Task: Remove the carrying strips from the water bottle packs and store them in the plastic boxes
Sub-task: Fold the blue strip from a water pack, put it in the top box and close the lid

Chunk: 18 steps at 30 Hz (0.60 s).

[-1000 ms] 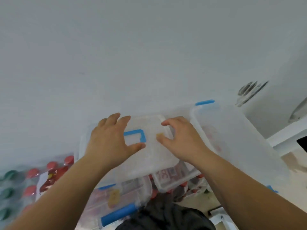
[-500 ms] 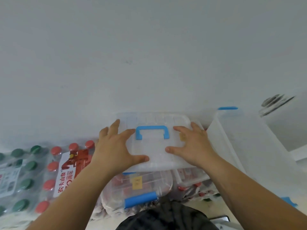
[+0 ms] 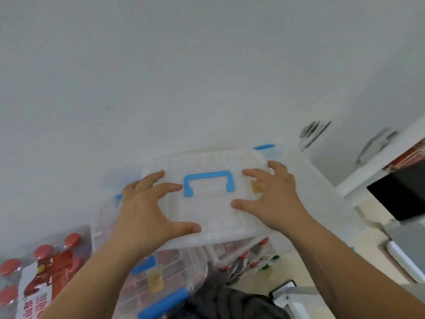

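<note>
Your left hand (image 3: 147, 210) lies spread on the clear plastic lid (image 3: 207, 210), fingers fanned beside its blue handle (image 3: 208, 179), thumb at the near edge. Your right hand (image 3: 273, 199) is spread flat on the lid's other side. Below the lid sits a clear plastic box with blue latches (image 3: 165, 279); a taller translucent box (image 3: 322, 199) stands just to the right. The shrink-wrapped pack of red-capped water bottles (image 3: 43, 284) lies at lower left.

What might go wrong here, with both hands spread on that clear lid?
The left hand and right hand lie spread on the smooth clear lid, not round its blue handle, so it may slip. It seems to sit off-centre above the lower box; uneven pressure might tip the stack toward the bottle pack.
</note>
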{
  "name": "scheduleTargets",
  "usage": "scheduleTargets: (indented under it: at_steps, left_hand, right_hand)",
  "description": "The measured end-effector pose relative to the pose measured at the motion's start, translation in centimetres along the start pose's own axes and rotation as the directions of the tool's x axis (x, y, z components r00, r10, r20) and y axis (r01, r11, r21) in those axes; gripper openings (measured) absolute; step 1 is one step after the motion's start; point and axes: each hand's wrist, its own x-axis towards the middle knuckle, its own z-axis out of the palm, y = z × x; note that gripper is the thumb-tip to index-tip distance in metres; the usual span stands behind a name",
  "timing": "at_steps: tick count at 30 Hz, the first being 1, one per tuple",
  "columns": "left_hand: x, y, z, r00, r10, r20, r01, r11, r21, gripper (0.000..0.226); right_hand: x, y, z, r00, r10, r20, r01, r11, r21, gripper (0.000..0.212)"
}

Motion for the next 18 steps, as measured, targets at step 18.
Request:
scheduleTargets:
  at_steps: [18]
  left_hand:
    - [11.4,16.2,8.0,0.721,0.544,0.429,-0.624,0.779,0.061,0.104]
  right_hand:
    - [-7.0,12.2,-3.4,0.762,0.595,-0.254,-0.502,0.792,0.347,0.103]
